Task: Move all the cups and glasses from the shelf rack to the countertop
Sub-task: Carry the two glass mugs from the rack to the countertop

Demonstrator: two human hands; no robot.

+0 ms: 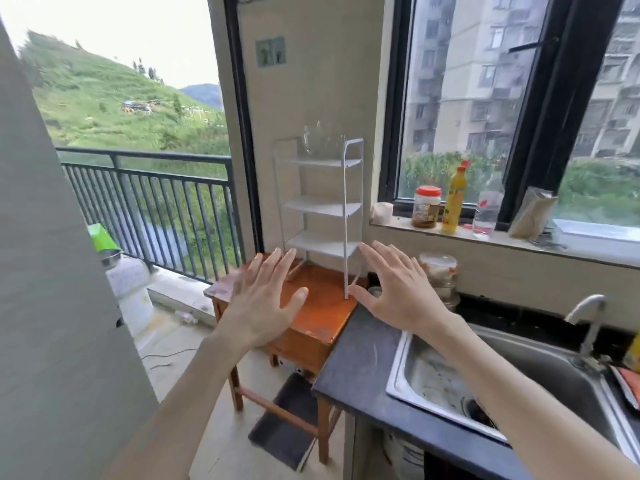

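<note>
A white metal shelf rack [320, 206] with three tiers stands on a small orange wooden table [322, 306] against the wall. On its top tier sits clear glassware [322, 142], hard to make out against the wall. The lower tiers show nothing on them. My left hand [265, 296] hovers with fingers spread over the table, in front of the rack's base. My right hand [398, 289] is held out flat with spread fingers beside the rack's right front leg, above the dark countertop [360, 362]. Neither hand holds anything.
A steel sink [485, 386] with a tap [588, 317] is set in the countertop at right. Stacked glass items [440, 275] stand behind my right hand. Jars and bottles [453, 202] line the window sill. A balcony railing [149, 209] runs at left.
</note>
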